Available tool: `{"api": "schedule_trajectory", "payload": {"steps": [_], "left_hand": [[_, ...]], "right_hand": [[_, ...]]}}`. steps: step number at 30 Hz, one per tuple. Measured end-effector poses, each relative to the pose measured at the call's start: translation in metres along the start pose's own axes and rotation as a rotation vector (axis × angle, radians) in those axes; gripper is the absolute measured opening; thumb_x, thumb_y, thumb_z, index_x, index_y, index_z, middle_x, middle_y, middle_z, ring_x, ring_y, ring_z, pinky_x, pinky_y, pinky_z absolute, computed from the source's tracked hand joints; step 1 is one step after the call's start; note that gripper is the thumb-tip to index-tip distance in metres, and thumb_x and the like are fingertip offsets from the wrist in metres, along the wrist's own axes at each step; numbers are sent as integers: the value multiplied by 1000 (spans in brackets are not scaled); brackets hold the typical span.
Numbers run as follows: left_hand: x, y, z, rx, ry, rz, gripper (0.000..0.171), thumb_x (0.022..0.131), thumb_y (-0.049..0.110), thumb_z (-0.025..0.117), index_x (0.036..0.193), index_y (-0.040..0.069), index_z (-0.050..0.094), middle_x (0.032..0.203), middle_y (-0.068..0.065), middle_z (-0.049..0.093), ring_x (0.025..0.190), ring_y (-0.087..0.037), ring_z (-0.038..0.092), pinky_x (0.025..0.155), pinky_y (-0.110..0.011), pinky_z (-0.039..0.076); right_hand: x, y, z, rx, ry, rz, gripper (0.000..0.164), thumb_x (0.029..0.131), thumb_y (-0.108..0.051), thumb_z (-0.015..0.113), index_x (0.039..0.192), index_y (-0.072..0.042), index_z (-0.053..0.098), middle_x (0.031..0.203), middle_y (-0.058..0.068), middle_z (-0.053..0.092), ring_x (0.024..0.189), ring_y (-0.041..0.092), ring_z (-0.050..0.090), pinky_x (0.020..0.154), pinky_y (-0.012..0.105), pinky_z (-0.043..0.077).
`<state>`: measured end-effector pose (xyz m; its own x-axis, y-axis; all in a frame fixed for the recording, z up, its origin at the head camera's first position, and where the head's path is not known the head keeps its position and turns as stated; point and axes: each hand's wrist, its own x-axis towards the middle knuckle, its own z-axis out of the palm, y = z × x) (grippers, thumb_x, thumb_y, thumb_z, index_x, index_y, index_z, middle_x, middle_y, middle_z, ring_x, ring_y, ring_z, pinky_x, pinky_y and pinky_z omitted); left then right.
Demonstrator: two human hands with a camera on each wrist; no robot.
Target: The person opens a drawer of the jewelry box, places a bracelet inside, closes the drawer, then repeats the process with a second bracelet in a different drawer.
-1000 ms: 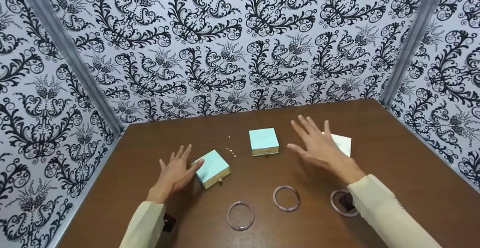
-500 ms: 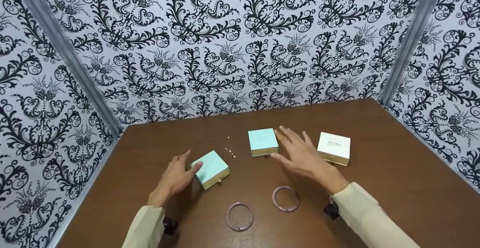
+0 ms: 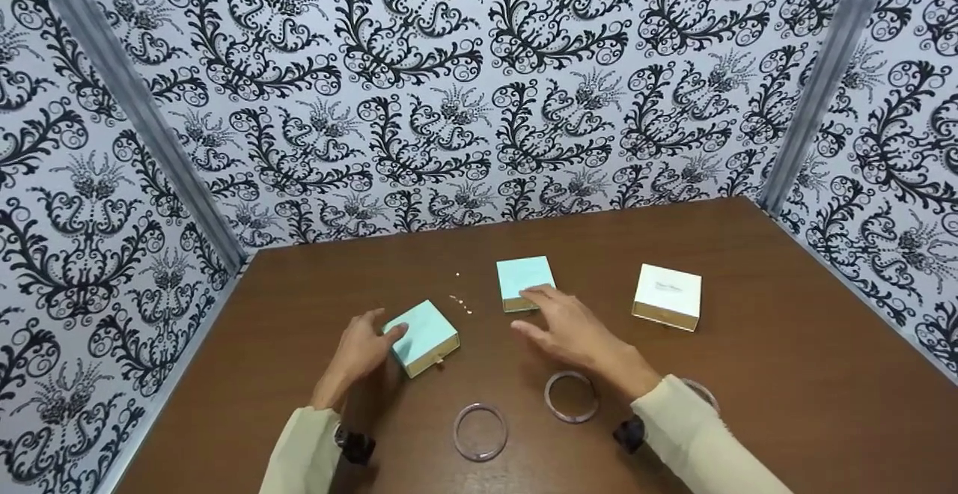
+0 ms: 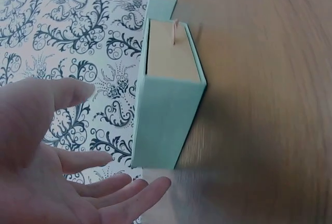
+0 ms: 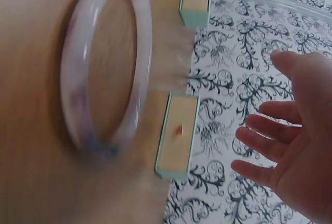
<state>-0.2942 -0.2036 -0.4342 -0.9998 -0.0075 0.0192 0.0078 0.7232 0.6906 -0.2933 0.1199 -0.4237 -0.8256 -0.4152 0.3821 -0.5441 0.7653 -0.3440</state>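
My left hand [image 3: 359, 352] is beside the left turquoise drawer box [image 3: 428, 329], its thumb overlapping the lid in the head view. The left wrist view shows that palm spread, with a gap between the fingers and the box [image 4: 163, 120]. The right hand [image 3: 580, 333] hovers in front of the middle turquoise drawer box [image 3: 516, 273], fingers extended and overlapping its front corner. Nothing is held in it. Both boxes have a gold front with a small pull tab. Between the sleeves lie two pinkish, glassy bangles, a left bangle [image 3: 456, 434] and a middle bangle [image 3: 549, 403].
A white box [image 3: 666, 292] with a gold front stands at the right. A third bangle [image 3: 709, 395] is partly hidden by the right sleeve. Small pale bits [image 3: 462, 303] lie between the turquoise boxes on the brown table [image 3: 337, 266]. Patterned walls [image 3: 479, 105] enclose the table's back and sides.
My right hand has swept left and toward me, from near the white box to the middle turquoise box, uncovering the white one. The left hand has barely shifted, its fingers drawing in slightly.
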Motion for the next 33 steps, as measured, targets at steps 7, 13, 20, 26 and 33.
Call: {"api": "schedule_trajectory", "payload": {"steps": [7, 13, 20, 26, 33], "left_hand": [[3, -5, 4, -105, -4, -75, 74, 85, 39, 63, 138, -3, 33, 124, -26, 51, 86, -25, 63, 72, -37, 52], [8, -11, 10, -279, -33, -187, 79, 81, 35, 68, 140, -1, 29, 125, -28, 46, 61, -16, 59, 56, -30, 52], [13, -13, 17, -364, -12, -252, 76, 77, 30, 74, 136, -1, 37, 117, -25, 52, 66, -16, 62, 58, -32, 55], [15, -16, 20, -433, -6, -237, 69, 75, 18, 75, 133, -2, 42, 126, -30, 45, 70, -16, 65, 60, -34, 56], [15, -16, 18, -482, -13, -223, 61, 74, 14, 76, 127, -1, 49, 132, -31, 42, 75, -19, 66, 65, -36, 56]], "right_hand": [[4, -20, 18, 117, -10, -4, 46, 89, -39, 56, 124, -8, 55, 121, 11, 58, 114, 27, 54, 97, 42, 44], [7, -38, 34, 186, -68, 36, 45, 92, -33, 54, 125, -3, 53, 126, 21, 53, 119, 34, 49, 100, 47, 40], [8, -50, 46, 261, -110, 83, 40, 92, -32, 53, 121, -5, 55, 113, 11, 58, 105, 25, 56, 87, 37, 48], [12, -52, 53, 373, -104, 140, 36, 91, -33, 55, 114, -6, 60, 102, 5, 62, 93, 18, 59, 78, 30, 49], [20, -51, 64, 650, -159, 300, 31, 90, -29, 57, 108, -4, 62, 87, 12, 66, 74, 24, 65, 60, 28, 52]]}}
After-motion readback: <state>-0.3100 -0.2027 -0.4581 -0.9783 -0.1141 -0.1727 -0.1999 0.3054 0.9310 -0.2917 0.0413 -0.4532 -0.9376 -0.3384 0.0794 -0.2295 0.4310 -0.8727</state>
